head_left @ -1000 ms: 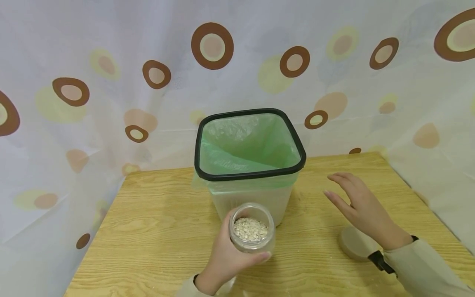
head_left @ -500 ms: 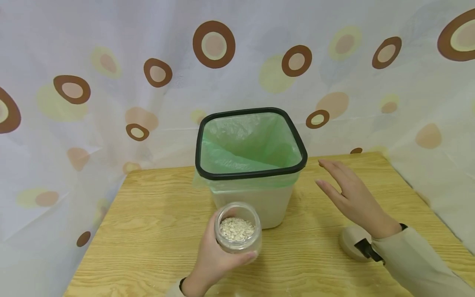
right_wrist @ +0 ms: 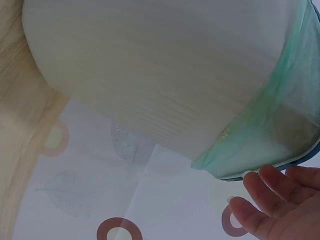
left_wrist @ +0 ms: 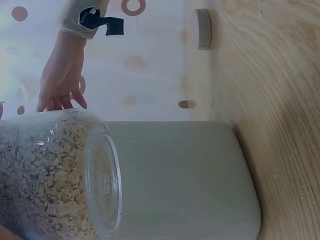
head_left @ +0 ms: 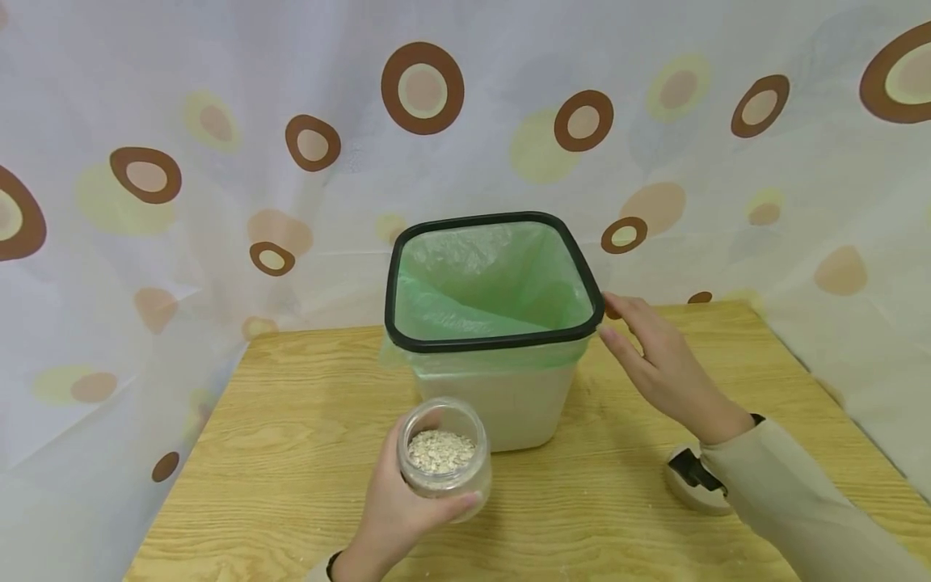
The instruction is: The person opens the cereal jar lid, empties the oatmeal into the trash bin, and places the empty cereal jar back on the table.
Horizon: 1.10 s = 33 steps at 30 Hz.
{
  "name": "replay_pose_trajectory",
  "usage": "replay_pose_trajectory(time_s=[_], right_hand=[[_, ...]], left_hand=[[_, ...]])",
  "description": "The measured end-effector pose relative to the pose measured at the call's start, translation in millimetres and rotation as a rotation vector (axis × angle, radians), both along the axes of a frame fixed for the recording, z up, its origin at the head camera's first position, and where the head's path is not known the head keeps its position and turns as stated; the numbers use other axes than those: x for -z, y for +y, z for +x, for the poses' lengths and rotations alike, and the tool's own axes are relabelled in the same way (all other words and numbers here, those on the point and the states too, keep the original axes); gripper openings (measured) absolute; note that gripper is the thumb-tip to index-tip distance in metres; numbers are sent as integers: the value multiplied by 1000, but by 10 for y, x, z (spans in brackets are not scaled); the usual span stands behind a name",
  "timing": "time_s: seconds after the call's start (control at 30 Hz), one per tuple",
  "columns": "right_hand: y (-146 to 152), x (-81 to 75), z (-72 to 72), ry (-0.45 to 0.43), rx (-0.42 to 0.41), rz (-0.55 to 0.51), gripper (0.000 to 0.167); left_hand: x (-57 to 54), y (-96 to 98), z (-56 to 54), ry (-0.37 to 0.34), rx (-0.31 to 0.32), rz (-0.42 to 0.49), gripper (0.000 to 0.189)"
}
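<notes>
My left hand (head_left: pixel 396 501) grips a clear jar (head_left: pixel 473 485), thumb across its near side. Rolled oats (head_left: pixel 441 451) fill much of the jar, and its mouth is uncovered. In the left wrist view the oats (left_wrist: pixel 60 175) show through the wall near the jar's base. Behind the jar stands a pale bin (head_left: pixel 509 412) with a green plastic liner (head_left: pixel 494 291) and a black rim (head_left: pixel 502 343). My right hand (head_left: pixel 665 372) is at the bin's right side, loosely bent fingertips right at the rim; the right wrist view shows the fingers (right_wrist: pixel 265 190) beside it.
A round beige lid (head_left: pixel 701 497) lies on the wooden table (head_left: pixel 291 453), partly under my right sleeve (head_left: pixel 793 485) in the head view. A patterned sheet (head_left: pixel 334 194) hangs behind and beside the table. Small specks dot the tabletop.
My left hand has carried the jar leftward and slightly toward me. The right hand has moved left from over the table to the bin's rim.
</notes>
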State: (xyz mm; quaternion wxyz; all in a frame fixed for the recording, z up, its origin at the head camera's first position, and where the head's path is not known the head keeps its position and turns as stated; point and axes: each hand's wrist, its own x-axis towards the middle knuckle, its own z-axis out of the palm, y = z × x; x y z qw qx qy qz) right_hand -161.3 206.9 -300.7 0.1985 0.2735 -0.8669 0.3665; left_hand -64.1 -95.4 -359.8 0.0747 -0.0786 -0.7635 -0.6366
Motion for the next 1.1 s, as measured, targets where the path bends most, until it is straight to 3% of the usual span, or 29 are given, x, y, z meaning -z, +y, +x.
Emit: replay_pose_trajectory(time_s=[0.27,0.4,0.63,0.87,1.1], right_hand=[[-102,-157,-97,-56,4,-2,47],[-149,-265,-144,-107,24,10,48],[-200,-417,-240,-222,66,64,52],[-276,-551,-367,-345,121,127,54],[-348,-664,-525,-516,179,125,60]], left_hand=[[-24,-103,51,-32,-58,-34,91],[-56,-165,46,-15,-83,-52,90],[-123,-264,6,29,-112,-51,88],[-195,-306,28,-19,-116,-48,90],[-224,-336,29,-6,-125,-41,89]])
